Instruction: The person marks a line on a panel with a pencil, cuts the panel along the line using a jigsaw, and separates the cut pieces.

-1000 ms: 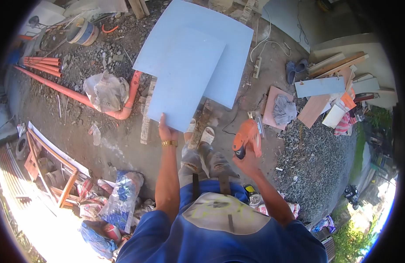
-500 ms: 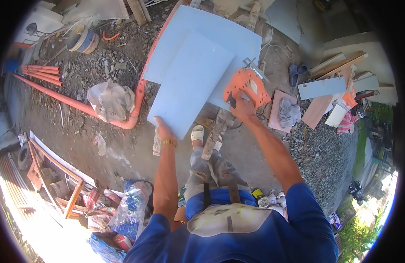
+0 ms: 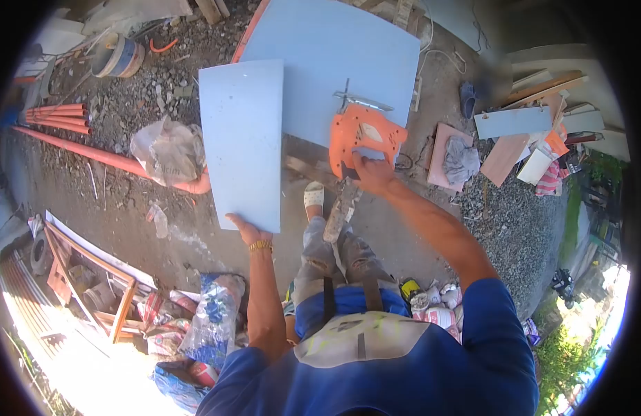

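My left hand is closed on the near edge of a loose pale blue panel, thumb on top and the other fingers hidden underneath. This piece is raised beside a larger blue board and overlaps its left side. My right hand grips the dark handle of an orange jigsaw. The saw's metal base plate and thin blade point away from me, above the larger board's near right part. Whether the saw touches the board I cannot tell.
Rough timber props the board. Orange pipes, a plastic bag and a bucket lie on gravel at left. Offcuts are piled at right. Sacks and a wooden frame are near me on the left.
The loose panel has swung upright and moved left with my left hand, off most of the larger board. My right hand has shifted the jigsaw left and turned it so its base faces away.
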`<state>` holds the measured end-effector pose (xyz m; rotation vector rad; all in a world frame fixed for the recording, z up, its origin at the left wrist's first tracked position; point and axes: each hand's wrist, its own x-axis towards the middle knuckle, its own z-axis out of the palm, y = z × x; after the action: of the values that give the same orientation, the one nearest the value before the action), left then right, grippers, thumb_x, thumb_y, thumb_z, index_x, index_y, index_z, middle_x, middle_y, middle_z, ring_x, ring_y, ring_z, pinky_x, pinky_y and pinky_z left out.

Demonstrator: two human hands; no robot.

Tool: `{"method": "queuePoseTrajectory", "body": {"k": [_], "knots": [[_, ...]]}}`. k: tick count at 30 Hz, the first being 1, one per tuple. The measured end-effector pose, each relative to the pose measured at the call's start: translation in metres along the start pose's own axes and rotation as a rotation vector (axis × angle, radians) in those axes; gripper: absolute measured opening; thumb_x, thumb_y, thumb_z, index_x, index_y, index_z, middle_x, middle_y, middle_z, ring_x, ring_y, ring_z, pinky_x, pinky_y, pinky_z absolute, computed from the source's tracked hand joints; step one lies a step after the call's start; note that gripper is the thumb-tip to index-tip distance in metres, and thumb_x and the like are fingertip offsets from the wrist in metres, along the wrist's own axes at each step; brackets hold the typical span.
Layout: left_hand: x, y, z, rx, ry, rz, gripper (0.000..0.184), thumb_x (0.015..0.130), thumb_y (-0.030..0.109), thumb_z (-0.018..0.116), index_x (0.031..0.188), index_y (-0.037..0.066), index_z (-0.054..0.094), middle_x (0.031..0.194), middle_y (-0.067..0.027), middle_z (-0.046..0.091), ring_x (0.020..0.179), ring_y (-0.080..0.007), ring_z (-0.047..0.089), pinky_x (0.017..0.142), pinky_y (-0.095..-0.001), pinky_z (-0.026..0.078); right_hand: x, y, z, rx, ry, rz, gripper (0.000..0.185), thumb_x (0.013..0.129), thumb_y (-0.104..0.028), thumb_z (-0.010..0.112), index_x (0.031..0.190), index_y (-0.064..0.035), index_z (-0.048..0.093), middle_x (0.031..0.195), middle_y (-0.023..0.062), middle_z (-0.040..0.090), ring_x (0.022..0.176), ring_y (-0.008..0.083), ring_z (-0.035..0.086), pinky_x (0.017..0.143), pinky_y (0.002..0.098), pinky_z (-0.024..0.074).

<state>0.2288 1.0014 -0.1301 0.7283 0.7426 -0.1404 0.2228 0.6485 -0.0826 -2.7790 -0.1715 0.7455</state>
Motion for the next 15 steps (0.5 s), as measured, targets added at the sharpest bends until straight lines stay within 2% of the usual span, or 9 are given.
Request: {"method": "queuePoseTrajectory", "body": {"k": [2,4,7,8,9,12,13,15], "knots": [[-0.002,-0.002,0.0,-0.019,0.025,0.027,0.088,0.088,0.075,0.041,0.151,0.015,0.032,0.151,-0.0054,0.041,0.133,-0.0291,0.045,0.11,-0.0452,0.039,-0.022,-0.01,0.01,-0.03,-0.061,-0.084,0.07,0.082,-0.036,0.074,0.127,0.0014,0.036,0.092,0.0233,0.067,0.082,0.0383,0.069,0.07,0.0462,0.0558],[-0.015,-0.005,-0.001,-0.038,0.051,0.055,0.088,0.087,0.076,0.042,0.15,0.015,0.034,0.15,-0.0049,0.043,0.131,-0.0287,0.047,0.109,-0.0455,0.041,-0.05,-0.023,0.027,-0.12,-0.157,-0.296,0.072,0.08,-0.036,0.076,0.128,0.0015,0.037,0.089,0.0208,0.067,0.079,0.0357,0.069,0.068,0.0448,0.0556],[-0.028,-0.004,-0.011,-0.108,0.168,0.042,0.088,0.085,0.077,0.046,0.147,0.015,0.039,0.145,-0.004,0.048,0.126,-0.0282,0.051,0.105,-0.0458,0.045,-0.077,-0.052,0.052,-0.084,-0.204,-0.368,0.073,0.078,-0.035,0.077,0.128,0.0016,0.038,0.089,0.019,0.068,0.077,0.0342,0.07,0.067,0.0437,0.0555],[-0.031,-0.007,-0.02,-0.145,0.187,0.056,0.087,0.083,0.077,0.048,0.145,0.015,0.041,0.143,-0.0035,0.05,0.124,-0.0279,0.053,0.104,-0.0451,0.046,-0.083,-0.06,0.057,-0.053,-0.204,-0.373,0.06,0.083,-0.028,0.069,0.127,0.0006,0.04,0.087,0.0173,0.068,0.074,0.0329,0.07,0.065,0.0433,0.0554],[-0.035,-0.01,-0.03,-0.181,0.206,0.067,0.087,0.082,0.077,0.051,0.143,0.016,0.044,0.141,-0.0029,0.052,0.122,-0.0276,0.055,0.102,-0.0444,0.048,-0.09,-0.068,0.066,-0.039,-0.214,-0.368,0.06,0.083,-0.028,0.069,0.127,0.0006,0.04,0.087,0.0173,0.068,0.074,0.0329,0.07,0.065,0.0433,0.0554],[-0.047,-0.01,-0.054,-0.243,0.267,0.047,0.084,0.081,0.077,0.054,0.138,0.016,0.049,0.137,-0.002,0.056,0.118,-0.0262,0.058,0.1,-0.042,0.05,-0.1,-0.081,0.085,-0.073,-0.147,-0.445,0.033,0.088,-0.016,0.05,0.118,-0.003,0.046,0.08,0.0165,0.067,0.07,0.0298,0.07,0.059,0.0411,0.0535],[-0.047,-0.008,-0.059,-0.244,0.265,0.054,0.084,0.081,0.077,0.054,0.138,0.016,0.049,0.137,-0.002,0.056,0.118,-0.0262,0.058,0.1,-0.042,0.05,-0.097,-0.082,0.089,-0.074,-0.141,-0.45,0.033,0.088,-0.016,0.05,0.118,-0.003,0.046,0.08,0.0165,0.067,0.07,0.0298,0.07,0.059,0.0411,0.0535],[-0.047,-0.009,-0.077,-0.212,0.322,0.055,0.081,0.08,0.076,0.056,0.134,0.017,0.053,0.13,-0.0015,0.061,0.112,-0.0245,0.061,0.097,-0.0401,0.052,-0.093,-0.092,0.087,-0.16,-0.286,-0.421,0.046,0.084,-0.021,0.062,0.122,-0.0005,0.046,0.086,0.0137,0.067,0.076,0.0305,0.069,0.063,0.0425,0.0536]]}}
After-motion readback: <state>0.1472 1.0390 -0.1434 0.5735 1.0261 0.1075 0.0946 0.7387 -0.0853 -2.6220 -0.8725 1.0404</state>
